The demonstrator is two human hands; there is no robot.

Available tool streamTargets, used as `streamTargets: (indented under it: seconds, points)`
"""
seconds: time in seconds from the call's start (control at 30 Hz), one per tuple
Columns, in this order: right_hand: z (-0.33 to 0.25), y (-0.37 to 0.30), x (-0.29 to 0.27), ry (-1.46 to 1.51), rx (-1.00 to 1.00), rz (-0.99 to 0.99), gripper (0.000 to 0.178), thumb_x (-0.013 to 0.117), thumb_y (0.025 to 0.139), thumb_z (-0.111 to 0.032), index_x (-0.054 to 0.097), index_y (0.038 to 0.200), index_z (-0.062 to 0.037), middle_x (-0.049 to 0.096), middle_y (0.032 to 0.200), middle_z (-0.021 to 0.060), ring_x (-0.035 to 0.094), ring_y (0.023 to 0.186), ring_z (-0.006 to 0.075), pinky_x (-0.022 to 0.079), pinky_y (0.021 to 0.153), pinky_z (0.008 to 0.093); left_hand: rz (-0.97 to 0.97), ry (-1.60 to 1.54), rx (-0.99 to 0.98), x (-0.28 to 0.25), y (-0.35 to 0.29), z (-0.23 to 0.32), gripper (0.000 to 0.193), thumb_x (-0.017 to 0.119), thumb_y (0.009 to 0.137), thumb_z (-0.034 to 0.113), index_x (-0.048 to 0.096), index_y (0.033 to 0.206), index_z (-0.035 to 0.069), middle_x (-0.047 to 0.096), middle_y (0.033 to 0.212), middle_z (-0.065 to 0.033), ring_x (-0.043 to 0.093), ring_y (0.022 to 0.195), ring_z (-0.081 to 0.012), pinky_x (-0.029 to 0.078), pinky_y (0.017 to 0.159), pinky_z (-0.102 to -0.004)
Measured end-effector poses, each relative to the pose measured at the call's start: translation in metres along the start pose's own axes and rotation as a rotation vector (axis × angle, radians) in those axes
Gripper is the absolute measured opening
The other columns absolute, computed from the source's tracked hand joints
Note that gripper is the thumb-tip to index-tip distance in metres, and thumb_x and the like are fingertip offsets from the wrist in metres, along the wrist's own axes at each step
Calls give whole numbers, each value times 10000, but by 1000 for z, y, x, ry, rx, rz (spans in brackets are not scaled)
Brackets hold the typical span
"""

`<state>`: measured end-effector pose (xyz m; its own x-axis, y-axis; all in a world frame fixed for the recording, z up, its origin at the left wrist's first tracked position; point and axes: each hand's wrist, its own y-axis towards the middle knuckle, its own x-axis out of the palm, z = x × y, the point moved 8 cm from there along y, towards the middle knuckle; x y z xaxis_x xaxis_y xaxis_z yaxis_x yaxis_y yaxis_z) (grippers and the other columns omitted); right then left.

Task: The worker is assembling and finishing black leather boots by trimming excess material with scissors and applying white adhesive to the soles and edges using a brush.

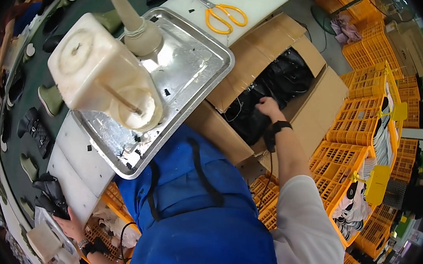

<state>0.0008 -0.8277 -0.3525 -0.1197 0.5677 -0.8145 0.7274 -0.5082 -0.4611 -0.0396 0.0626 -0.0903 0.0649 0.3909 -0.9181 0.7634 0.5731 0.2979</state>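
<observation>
whitish jug (93, 64); glossy black boots (287, 77) in carton (326, 100); right hand (269, 108) curled, left hand (72, 226) against dark boot (54, 192), grips unclear.

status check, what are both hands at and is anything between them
Left hand at a black boot. Right hand over black items, kind unclear, in open cardboard box. Metal tray with white container between hands.

Bright glare on metal tray (194, 61)
</observation>
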Motion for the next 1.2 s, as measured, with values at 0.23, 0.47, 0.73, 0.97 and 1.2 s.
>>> streamTargets:
  seconds: [0.23, 0.47, 0.73, 0.97, 1.2]
  points:
    - [-48, -65, 82, -267, -153, -489, 1029, 706, 612, -437, 163, 1368, 2, 476, 1214, 243, 486, 1113, 333, 415, 908, 373, 193, -126, 223, -48, -1, 31, 731, 563, 803, 456, 290, 1343, 47, 422, 1286, -184, 411, 1168, -334, 336, 956, -415]
    - [-44, -101, 49, -400, -179, -57, 337, 485, 752, -55, 560, 1081, -58, 609, 944, 192, 610, 843, 313, 499, 729, 395, 135, -770, 809, -213, -68, 212, 374, 540, 810, -14, 465, 1176, -42, 502, 1180, -179, 472, 1104, -312, 344, 953, -366]
    - [7, -167, -143, 597, 138, 243, 153, 542, 804, -117, 608, 868, 5, 645, 758, 133, 620, 579, 220, 496, 512, 300, -257, -1076, 1572, -280, -198, 333, 465, 678, 657, 20, 538, 1100, 8, 554, 1082, -150, 517, 1026, -323, 350, 941, -439]
    - [-61, -277, -197, 1353, -100, -82, 118, 538, 817, -59, 604, 846, 35, 651, 757, 85, 594, 495, 113, 451, 405, 175, -318, -1164, 1815, -311, -255, 359, 689, 730, 610, 109, 438, 1230, 36, 417, 1237, -191, 417, 1129, -369, 352, 938, -432]
    - [-157, -321, -162, 1619, -160, -468, 138, 537, 841, -90, 598, 905, 16, 648, 772, 105, 621, 563, 135, 489, 449, 214, -209, -1146, 1816, -312, -267, 343, 774, 740, 577, 101, 377, 1256, 16, 440, 1230, -203, 464, 1091, -361, 392, 905, -409]
